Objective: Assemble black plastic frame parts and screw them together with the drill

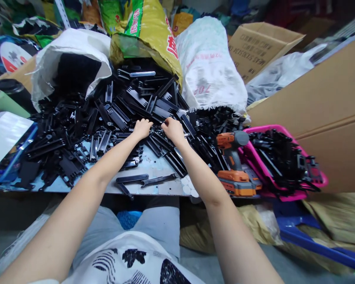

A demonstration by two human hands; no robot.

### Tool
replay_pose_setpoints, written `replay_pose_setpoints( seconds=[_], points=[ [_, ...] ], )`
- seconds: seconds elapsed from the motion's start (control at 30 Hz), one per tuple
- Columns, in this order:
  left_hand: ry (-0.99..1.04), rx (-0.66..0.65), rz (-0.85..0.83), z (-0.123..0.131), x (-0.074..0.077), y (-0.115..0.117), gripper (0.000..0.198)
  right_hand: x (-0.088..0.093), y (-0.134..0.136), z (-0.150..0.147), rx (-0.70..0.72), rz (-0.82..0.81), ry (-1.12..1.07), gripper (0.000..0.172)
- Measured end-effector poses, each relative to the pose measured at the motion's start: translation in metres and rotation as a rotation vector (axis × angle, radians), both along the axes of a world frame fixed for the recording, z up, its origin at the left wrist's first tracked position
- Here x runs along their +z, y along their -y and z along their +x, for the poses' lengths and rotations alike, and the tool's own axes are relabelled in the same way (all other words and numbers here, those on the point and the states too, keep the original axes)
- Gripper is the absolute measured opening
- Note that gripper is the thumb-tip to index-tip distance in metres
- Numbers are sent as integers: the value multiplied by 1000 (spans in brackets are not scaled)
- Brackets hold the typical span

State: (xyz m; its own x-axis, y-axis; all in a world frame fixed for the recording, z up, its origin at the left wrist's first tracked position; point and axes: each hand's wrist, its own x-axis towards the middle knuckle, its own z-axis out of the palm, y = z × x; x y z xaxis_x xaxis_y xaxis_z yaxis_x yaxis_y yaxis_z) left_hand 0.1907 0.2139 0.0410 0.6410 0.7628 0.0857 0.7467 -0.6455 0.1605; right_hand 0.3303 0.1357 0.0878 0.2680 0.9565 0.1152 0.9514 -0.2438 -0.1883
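Note:
Both of my arms reach to the middle of a heap of black plastic parts (118, 116) spilled over the worktable. My left hand (142, 129) is closed at the near side of the heap, its fingertips bent down among the parts; what they grip is hidden. Close by on the right, my right hand (172, 128) pinches with thumb and fingers at something dark and small that I cannot make out. Long black bars (168, 157) lie in a row below the hands. Near the table's front edge rest a few loose black arms (133, 178).
An orange cordless drill (232, 157) stands right of my right forearm, beside a pink basket (284, 132) of black parts. Behind the heap lean a white sack (210, 63), a yellow sack (156, 31) and an open white sack (41, 71). A cardboard box (319, 102) walls the right side.

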Motion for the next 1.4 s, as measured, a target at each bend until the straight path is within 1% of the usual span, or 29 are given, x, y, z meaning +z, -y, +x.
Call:
replay_pose_setpoints(
  seconds=[0.07,0.13,0.23,0.3,0.33,0.4,0.47,0.57,0.67,0.8,0.87,0.93,1.0,1.07,1.17,1.23,1.3,1.4],
  points=[
    [7,1,-31,14,-2,-1,39,7,18,6,1,-1,3,33],
    [5,-2,-79,27,-5,-1,34,9,37,10,35,5,-17,32],
    [6,-1,-115,36,-10,0,29,7,68,12,168,72,-142,28],
    [42,30,-102,33,-11,1,32,5,89,9,250,104,-257,27],
    [74,45,-91,29,-11,1,33,3,100,5,285,93,-307,26],
    [150,60,-69,19,-8,0,34,1,119,-5,367,16,-371,23],
    [193,54,-61,10,-5,0,32,-1,133,-16,450,-86,-390,19],
    [151,18,-82,7,0,2,30,-4,145,-31,502,-171,-386,16],
    [103,-18,-102,22,0,6,32,-4,152,-40,508,-177,-396,16],
    [62,33,-147,49,-4,4,32,0,163,-44,519,-184,-434,15],
    [57,46,-177,56,-8,1,29,-2,166,-46,514,-193,-466,15],
    [60,47,-193,56,-11,-3,28,-6,167,-48,512,-217,-488,16],
    [58,56,-197,50,-13,-4,28,-10,165,-51,513,-260,-467,16],
    [73,74,-188,39,-13,-2,30,-12,162,-56,500,-306,-378,16],
    [191,115,-153,17,-6,6,32,-7,158,-66,490,-348,-170,19],
    [298,119,-119,-1,6,13,30,-4,157,-74,540,-360,-37,22],
    [385,101,-84,-21,21,23,27,-6,156,-80,619,-378,65,24],
    [480,71,-44,-59,47,48,26,-20,156,-82,683,-406,126,27]
  ],
)
